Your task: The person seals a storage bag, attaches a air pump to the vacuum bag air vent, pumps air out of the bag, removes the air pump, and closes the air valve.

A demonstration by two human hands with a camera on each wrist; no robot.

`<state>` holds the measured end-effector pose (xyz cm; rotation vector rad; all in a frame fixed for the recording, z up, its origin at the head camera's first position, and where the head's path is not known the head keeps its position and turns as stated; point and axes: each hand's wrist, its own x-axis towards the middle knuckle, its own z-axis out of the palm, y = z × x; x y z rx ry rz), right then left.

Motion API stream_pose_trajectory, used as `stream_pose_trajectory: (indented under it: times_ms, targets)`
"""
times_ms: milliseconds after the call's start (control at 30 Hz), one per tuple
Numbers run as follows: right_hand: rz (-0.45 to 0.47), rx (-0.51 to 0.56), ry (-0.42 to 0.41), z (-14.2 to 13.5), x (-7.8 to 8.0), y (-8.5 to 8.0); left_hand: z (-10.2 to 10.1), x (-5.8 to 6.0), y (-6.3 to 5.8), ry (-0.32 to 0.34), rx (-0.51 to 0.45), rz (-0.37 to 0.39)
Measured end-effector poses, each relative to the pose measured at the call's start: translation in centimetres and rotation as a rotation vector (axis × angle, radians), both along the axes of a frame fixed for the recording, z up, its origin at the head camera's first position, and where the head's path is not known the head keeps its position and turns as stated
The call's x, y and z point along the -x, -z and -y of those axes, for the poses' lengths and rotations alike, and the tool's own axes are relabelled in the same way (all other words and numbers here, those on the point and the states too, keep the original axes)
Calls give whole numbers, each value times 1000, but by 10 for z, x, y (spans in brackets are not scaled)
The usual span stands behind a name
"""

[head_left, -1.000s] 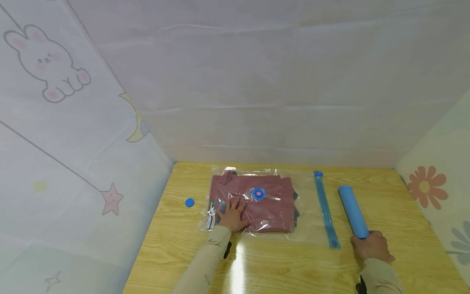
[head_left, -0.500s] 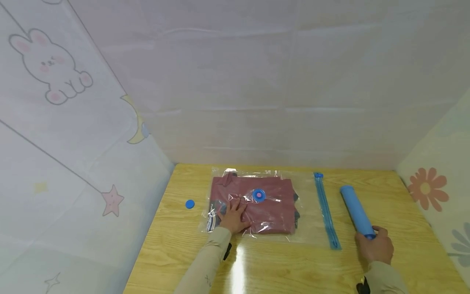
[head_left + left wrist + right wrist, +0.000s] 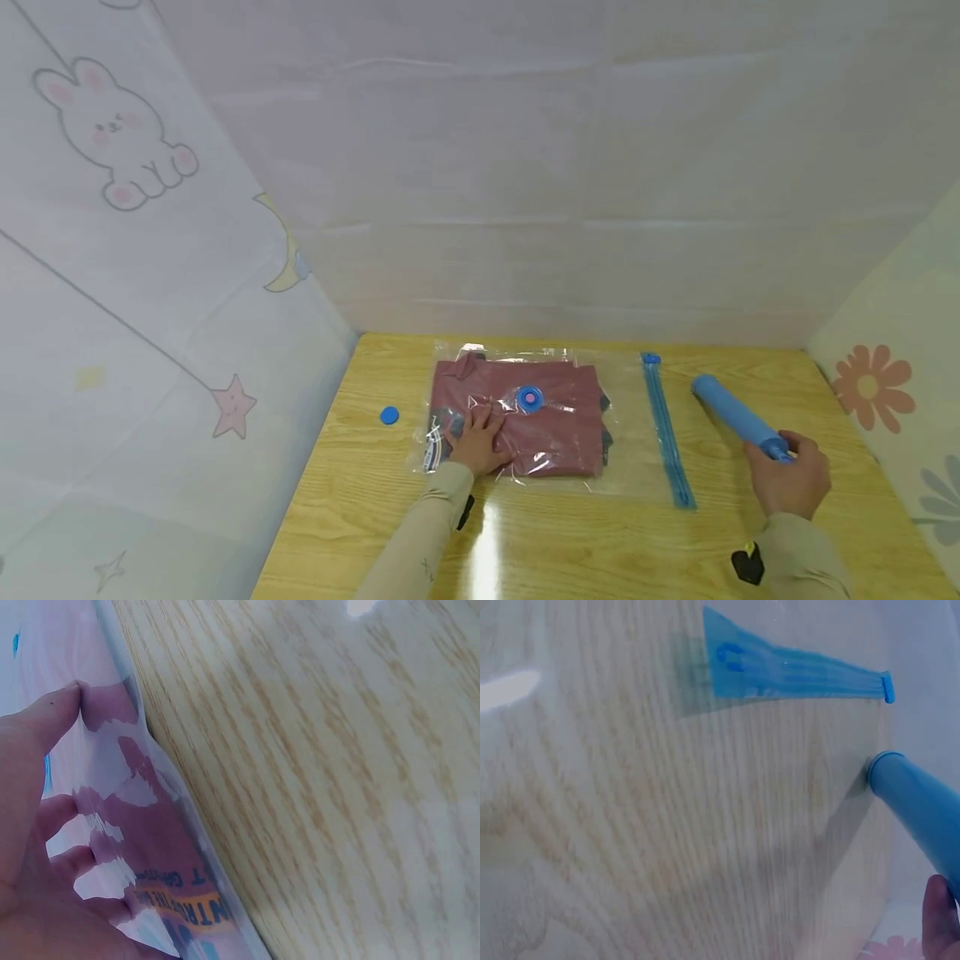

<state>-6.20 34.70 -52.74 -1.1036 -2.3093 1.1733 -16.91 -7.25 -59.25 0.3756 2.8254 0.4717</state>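
Clear bag point(image 3: 630, 433): Lies flat on a wood-grain table point(image 3: 600, 550), a folded maroon garment point(image 3: 558, 442) inside; uneven pressure from above could skew it or bunch the plastic.
Blue valve point(image 3: 530, 399): Sits on the bag's upper face, just beyond the fingertips; it appears uncapped, so air could leak through it if nothing seals it.
Blue disc point(image 3: 389, 415): Lies loose on the table, left of the bag and near the table's edge; a passing sleeve could sweep it to the floor.
Zip strip point(image 3: 667, 433): Runs down the bag's right end, its slider point(image 3: 651, 358) at the far corner; the pictures do not settle whether it is sealed, and any gap would let air in.
Blue cylinder point(image 3: 738, 410): Slants across the table right of the strip, shadow beneath; held by its near end alone, it could swing or drop should the grip slacken.
Left hand point(image 3: 477, 442): Fingers spread wide, resting on the bag over the garment, gripping nothing.
Right hand point(image 3: 791, 477): Fingers and thumb close around the cylinder's near end; the wrist view shows only part of that hold.
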Motion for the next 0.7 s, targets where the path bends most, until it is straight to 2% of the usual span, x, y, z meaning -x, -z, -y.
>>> stream_pose_trajectory:
  times_ms: [167,367,533,700]
  targets:
    - [-108,13,71,6,3,-5,0,-1,-2,4,1,-8]
    - [-265,-17,104,15,10,-14,1,1,-2,-2,-4,16]
    - [-326,54,104,23,21,-27,1,3,2,-3,0,11]
    - [-348,134,96,35,31,-36,0,3,2,-1,10,1]
